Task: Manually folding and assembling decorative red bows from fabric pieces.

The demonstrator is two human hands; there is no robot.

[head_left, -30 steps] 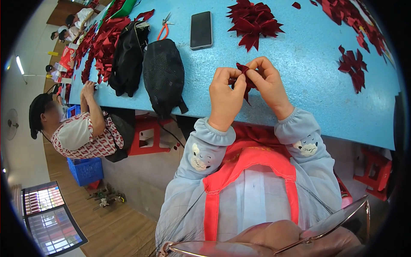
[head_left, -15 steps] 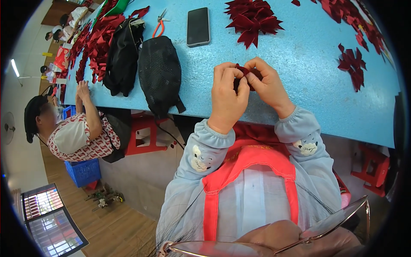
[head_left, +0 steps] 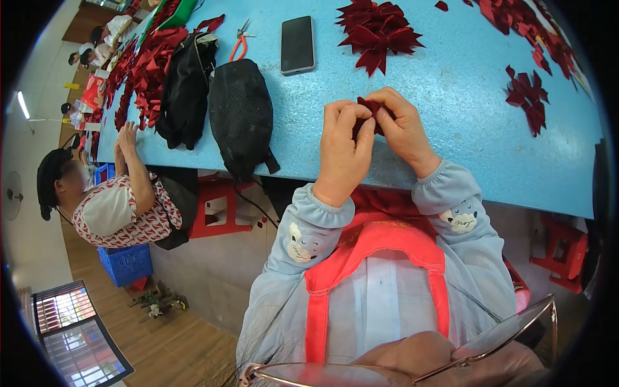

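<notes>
Between my two hands, just above the near edge of the blue table (head_left: pixel 303 109), is a small dark red velvety ribbon bow (head_left: pixel 369 105). My left hand (head_left: pixel 347 138) pinches it with thumb and bent fingers. From the other side, my right hand (head_left: pixel 403 126) grips it between thumb and fingers. The fingers hide most of the piece; a pointed tip shows above them. Beyond my hands lies a pile of finished-looking dark red bows (head_left: pixel 379 32) with notched ends. A smaller group of bows (head_left: pixel 529 98) rests to the right.
A phone (head_left: pixel 297 44) lies ahead, with orange-handled snippers (head_left: pixel 240 44) to its left. Two black bags (head_left: pixel 241 113) (head_left: pixel 186 90) sit at the left. Red ribbon pieces (head_left: pixel 155 61) heap beyond them. A co-worker (head_left: pixel 119 200) sits at the left edge; red stools (head_left: pixel 216 209) stand below.
My fingers have shifted slightly around the red bow, and a little more of its tip shows. Both hands keep their hold. The view has moved a little.
</notes>
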